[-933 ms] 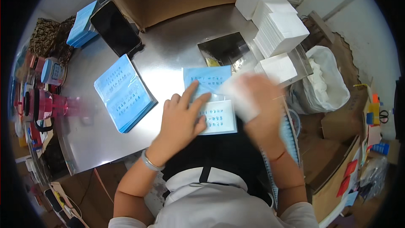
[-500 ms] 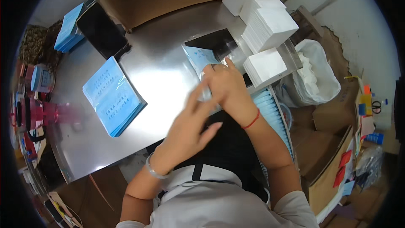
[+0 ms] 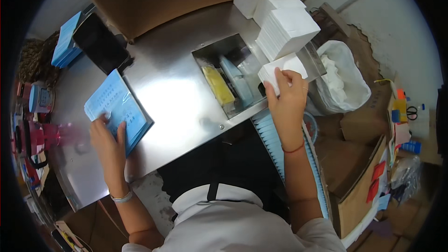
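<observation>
Head view, left hand: we are pressing our left hand [image 3: 108, 135] flat, fingers spread, on the near edge of the blue leaflet stack [image 3: 117, 107] on the bench [image 3: 172, 88].
Head view, right hand: our right hand [image 3: 285, 94] is pinching a white pad [image 3: 283, 67] at the lowest of the white stacks [image 3: 285, 28].
Lie: the leaflets' long axis is running away from us, slanting right; each hand is already on its own thing.
Hidden: we cannot tell what the yellow packet [image 3: 218, 85] in the recessed tray [image 3: 219, 49] holds.
</observation>
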`<state>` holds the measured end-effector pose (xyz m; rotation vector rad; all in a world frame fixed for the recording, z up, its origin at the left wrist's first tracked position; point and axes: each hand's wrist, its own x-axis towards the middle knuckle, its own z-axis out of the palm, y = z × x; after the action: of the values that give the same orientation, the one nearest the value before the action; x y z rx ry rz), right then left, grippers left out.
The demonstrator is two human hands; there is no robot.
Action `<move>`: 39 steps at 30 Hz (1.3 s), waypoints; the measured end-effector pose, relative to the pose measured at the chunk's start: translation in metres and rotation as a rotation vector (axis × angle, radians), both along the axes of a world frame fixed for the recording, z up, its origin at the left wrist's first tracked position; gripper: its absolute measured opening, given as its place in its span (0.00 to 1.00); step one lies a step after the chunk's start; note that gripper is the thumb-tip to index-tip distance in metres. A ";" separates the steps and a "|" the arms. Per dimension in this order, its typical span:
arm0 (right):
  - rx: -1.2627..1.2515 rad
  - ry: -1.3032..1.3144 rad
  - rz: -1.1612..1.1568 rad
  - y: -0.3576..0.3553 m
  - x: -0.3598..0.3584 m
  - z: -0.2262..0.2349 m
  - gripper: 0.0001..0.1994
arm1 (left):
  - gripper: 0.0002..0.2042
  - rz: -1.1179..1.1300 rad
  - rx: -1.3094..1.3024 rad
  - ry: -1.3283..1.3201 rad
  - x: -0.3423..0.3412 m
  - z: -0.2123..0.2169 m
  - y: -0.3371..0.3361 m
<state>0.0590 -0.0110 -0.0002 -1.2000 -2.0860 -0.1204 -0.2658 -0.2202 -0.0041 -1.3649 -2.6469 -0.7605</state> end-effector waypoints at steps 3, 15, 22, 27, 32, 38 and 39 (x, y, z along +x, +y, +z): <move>0.045 -0.036 0.011 0.007 0.001 0.001 0.10 | 0.12 -0.022 -0.141 0.193 -0.006 -0.001 0.002; -0.189 0.037 0.207 0.021 0.032 0.019 0.11 | 0.14 -0.637 0.003 -0.034 0.139 -0.012 0.081; -0.065 0.145 0.137 0.016 0.016 0.002 0.08 | 0.15 -0.618 -0.021 -0.054 0.138 -0.010 0.072; -0.111 0.110 0.188 0.020 0.025 0.005 0.13 | 0.14 -0.511 0.117 -0.117 0.141 -0.010 0.069; 0.046 -0.092 0.134 0.021 0.035 0.014 0.20 | 0.19 -0.641 -0.059 0.065 0.129 -0.012 0.064; -0.084 -0.028 0.750 -0.068 -0.045 -0.008 0.14 | 0.22 -0.553 -0.128 0.046 0.099 -0.009 0.067; -0.071 -0.024 0.723 -0.064 -0.051 -0.014 0.13 | 0.22 -0.549 -0.137 0.041 0.101 -0.009 0.065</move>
<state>0.0080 -0.0745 -0.0139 -0.4216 -2.4273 0.2766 -0.1650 -0.1547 -0.0129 -2.1582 -2.3393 -0.5807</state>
